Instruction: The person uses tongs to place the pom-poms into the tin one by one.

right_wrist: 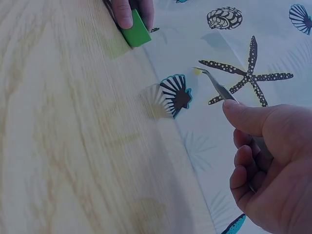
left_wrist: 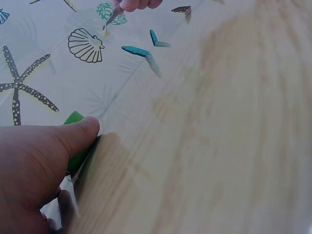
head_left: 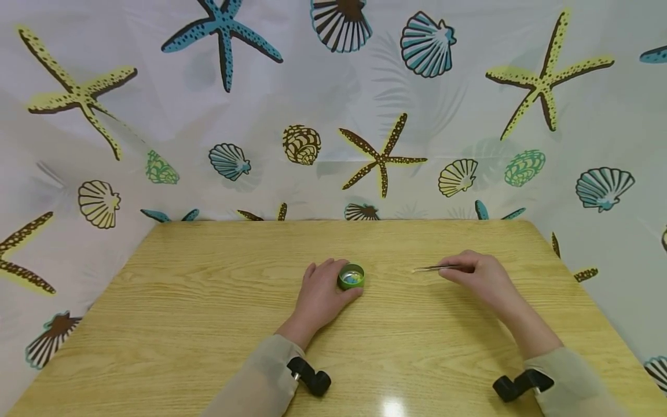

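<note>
My left hand [head_left: 324, 292] grips a small round green container [head_left: 341, 282] from its left side, thumb toward the near side and fingers behind it. Small blue and yellow bits [head_left: 353, 278] show inside its open top. Off to the right, my right hand [head_left: 482, 278] pinches a pair of metal tweezers [head_left: 431, 268] between thumb and fingers, tips pointing left toward the container. At the tips sits a tiny yellow piece [right_wrist: 197, 71], too small to identify. In the left wrist view the thumb [left_wrist: 80, 136] presses on the green wall, and the container's inside is hidden.
Both hands are over a wooden table [head_left: 208, 324]. A white cloth [head_left: 271, 104] printed with starfish and shells hangs behind it and at both sides. Black wrist mounts [head_left: 310, 376] sit on both sleeves.
</note>
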Demonstrator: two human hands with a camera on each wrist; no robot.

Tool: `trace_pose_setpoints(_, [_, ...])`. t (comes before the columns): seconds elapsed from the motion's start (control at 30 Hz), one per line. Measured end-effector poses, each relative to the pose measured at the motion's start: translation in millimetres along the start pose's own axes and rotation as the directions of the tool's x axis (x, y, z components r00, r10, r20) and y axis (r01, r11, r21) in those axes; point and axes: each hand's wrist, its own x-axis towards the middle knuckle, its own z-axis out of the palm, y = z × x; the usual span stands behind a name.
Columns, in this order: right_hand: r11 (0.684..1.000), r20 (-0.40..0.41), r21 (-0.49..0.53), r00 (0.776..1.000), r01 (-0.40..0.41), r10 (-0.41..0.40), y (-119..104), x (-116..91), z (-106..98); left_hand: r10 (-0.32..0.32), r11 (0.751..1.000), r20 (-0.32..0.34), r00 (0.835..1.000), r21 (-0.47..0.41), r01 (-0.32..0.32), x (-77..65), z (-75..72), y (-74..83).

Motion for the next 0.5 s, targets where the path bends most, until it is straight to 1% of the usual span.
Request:
trace_pose_setpoints(0.3, [0.998,0.003,0.052,1.0,0.021,-0.021,-19.7,12.4,16.7,-0.007,1.0,0.002,1.0,-0.004,0.007,-0.7,0.2,-0.4])
trace_pose_setpoints(0.5, [0.996,0.005,0.084,0.999,0.031,-0.032,-28.2,18.6,30.9,0.0,1.0,0.0,1.0,-0.005,0.0,-0.6,0.1,-0.8])
